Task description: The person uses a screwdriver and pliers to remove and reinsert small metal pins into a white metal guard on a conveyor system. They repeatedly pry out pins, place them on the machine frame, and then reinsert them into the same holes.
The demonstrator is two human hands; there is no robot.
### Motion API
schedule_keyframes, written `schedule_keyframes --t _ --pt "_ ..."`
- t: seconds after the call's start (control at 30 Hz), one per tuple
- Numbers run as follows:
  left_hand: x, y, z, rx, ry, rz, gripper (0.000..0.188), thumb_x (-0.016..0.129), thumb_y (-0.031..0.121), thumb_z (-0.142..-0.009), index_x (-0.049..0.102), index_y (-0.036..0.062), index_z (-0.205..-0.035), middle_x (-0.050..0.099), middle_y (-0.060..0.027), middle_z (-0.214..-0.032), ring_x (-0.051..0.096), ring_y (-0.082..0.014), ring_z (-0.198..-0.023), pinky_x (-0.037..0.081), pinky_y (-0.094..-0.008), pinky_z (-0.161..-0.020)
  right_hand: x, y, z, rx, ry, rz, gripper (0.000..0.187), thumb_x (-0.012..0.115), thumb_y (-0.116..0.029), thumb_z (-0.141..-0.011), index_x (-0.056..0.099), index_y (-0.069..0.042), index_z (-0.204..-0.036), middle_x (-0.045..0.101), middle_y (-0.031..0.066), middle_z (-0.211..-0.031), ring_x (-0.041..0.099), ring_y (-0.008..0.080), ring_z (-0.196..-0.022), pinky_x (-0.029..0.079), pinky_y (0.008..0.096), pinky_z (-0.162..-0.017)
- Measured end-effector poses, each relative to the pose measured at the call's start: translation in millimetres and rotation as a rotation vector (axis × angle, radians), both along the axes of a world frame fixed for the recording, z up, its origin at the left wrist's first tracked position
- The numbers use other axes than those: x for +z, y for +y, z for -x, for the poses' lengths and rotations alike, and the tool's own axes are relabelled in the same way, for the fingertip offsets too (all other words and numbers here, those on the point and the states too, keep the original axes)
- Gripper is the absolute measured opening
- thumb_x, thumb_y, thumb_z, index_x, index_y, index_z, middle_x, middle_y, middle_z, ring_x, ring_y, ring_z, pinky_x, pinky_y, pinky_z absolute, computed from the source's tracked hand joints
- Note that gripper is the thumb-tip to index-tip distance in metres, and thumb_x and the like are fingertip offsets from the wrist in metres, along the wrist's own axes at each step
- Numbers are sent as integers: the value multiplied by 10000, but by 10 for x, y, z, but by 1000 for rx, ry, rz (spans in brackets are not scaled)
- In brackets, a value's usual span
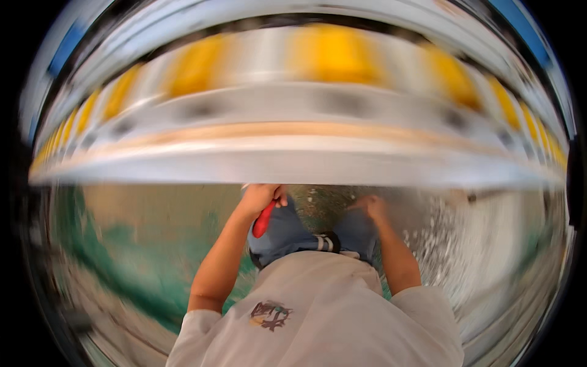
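Left hand [262, 197] grasping a red handle [263, 221]; right hand [374, 208] blurred

Head view, both hands just below the near edge of a long pale structure [293, 166]. Left hand: fingers curled round the red handle, whose rounded end points down and slightly left, in front of the blue trousers [278, 235]. The upper part of the grip meets the structure's edge in view; whether anything extends beyond it cannot be told. Right hand: apart from the left, near the right thigh, motion-blurred; cannot tell whether it holds anything or how far its fingers are closed. Structure: runs across the full width, yellow and white blocks [336, 56] alternating along its upper part, all smeared. Below: pale shirt [342, 306] with a dark print [271, 315]; floor [153, 257] green and tan at left, pale specks at right.
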State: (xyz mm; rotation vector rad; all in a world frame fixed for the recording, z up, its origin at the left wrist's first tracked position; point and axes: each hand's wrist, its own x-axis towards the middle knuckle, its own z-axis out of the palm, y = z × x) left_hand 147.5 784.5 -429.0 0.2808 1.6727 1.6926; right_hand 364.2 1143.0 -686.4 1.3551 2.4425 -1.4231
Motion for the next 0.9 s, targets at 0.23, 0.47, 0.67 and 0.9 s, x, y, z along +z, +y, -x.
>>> schedule_keyframes --t 0.23,0.47,0.67,0.9 --pt "250 1214 59 -603 271 244 348 614 307 -1071 678 5 -1231 561 -4 -665 577 -86 -550 493 -290 -552 -554 212 -2011 -783 -23 77 282 592 -185 -976 759 39 -1017 676 138 -722 651 247 -674 524 420 -668" --pt "556 2166 -54 -1025 490 776 375 621 343 -1053 685 -2 -1187 603 -22 -690 586 -116 -555 479 -284 -548 -1392 -59 -3300 -582 -391 114 439 647 -242 -979 673 -40 -1367 688 250 -1291 683 375 -1159 547 515 -955" --pt "449 3165 -236 -1259 772 1108 349 602 314 -1042 692 -4 -1155 621 -38 -876 618 -124 -644 560 -311 -645 -1310 -225 -2846 -185 -758 108 852 714 -345 -962 260 -213 -1671 56 265 -1720 234 448 -1559 383 553 -1176" --pt "200 2888 -51 -1096 651 1014 359 609 339 -1042 690 16 -1177 641 -28 -817 694 -112 -673 495 -245 -599 -984 463 -2208 67 -689 -76 341 575 -128 -982 684 -27 -1289 706 220 -1188 637 403 -1160 535 560 -946"
